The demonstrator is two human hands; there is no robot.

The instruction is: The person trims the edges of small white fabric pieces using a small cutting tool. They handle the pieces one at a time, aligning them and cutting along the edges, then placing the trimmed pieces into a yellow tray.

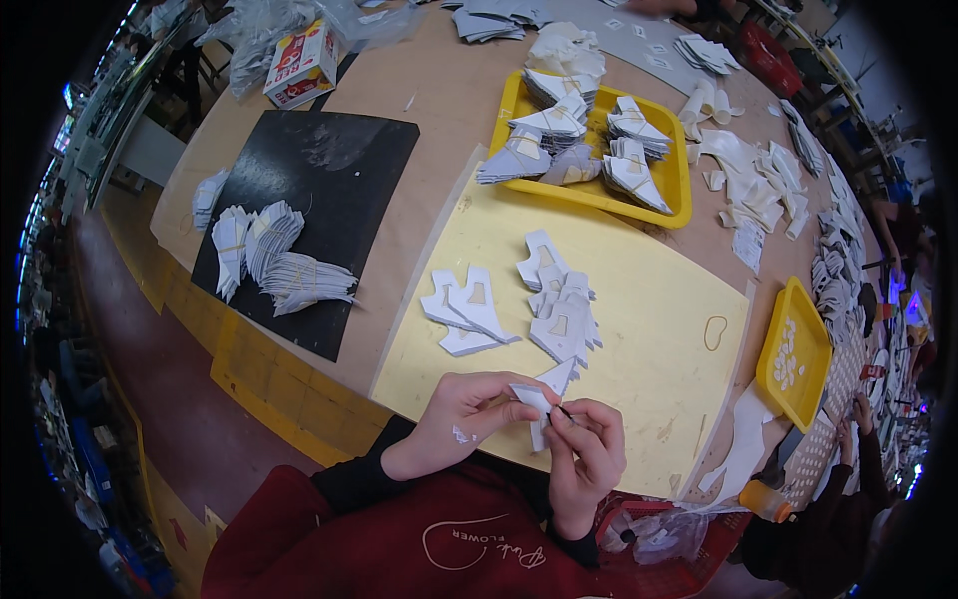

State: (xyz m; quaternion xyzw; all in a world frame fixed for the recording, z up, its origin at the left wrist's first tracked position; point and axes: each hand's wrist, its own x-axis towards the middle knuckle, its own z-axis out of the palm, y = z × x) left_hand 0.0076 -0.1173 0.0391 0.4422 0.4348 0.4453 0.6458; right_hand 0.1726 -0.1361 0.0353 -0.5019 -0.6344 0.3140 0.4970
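Near the front edge of the yellow board (639, 299), my left hand (449, 424) is closed on a white cut piece (532, 399), thumb on top and piece tilted up. My right hand (587, 457) is pinched against that piece's right side. A small thin dark thing (566, 411) shows at its fingertips; its kind is too small to tell. Just beyond my hands, a fanned row of white cut-out pieces (561, 309) runs away from me. To its left lies a smaller overlapping group of similar pieces (469, 304).
A yellow tray (599, 207) of banded bundles stands at the back. On the left, a black mat (309, 150) bears more banded bundles (299, 280). At right are a rubber band (715, 332), a small yellow tray (766, 364) and an orange-yellow bottle (765, 501). A red basket (714, 559) is below.
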